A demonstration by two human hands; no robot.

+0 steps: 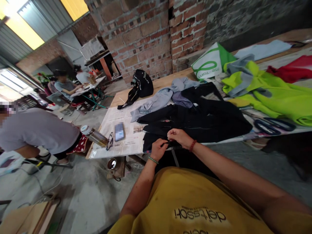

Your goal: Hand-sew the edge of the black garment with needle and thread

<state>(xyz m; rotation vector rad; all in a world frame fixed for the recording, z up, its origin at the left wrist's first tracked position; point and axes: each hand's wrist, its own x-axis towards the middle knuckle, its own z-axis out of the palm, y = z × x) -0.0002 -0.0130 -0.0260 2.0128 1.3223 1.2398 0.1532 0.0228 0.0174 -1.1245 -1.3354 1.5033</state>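
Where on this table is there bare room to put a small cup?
On the left end of the table: paper-covered patches between the phone and the black bag, and between the phone and the front edge, right of the glasses. Crowded: the middle and right, under the black garment, lime clothing and scissors.

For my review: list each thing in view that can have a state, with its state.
Black garment: rumpled, spread out
Left hand: fingertips together at the garment's near edge
Right hand: fingers curled in beside the left; anything pinched too small to tell
Scissors: lying down; open or shut unclear
Phone: lying flat, screen apparently lit
Bottle: capped, apparently upright
Glasses: folded or not, unclear
Lime garment: heaped
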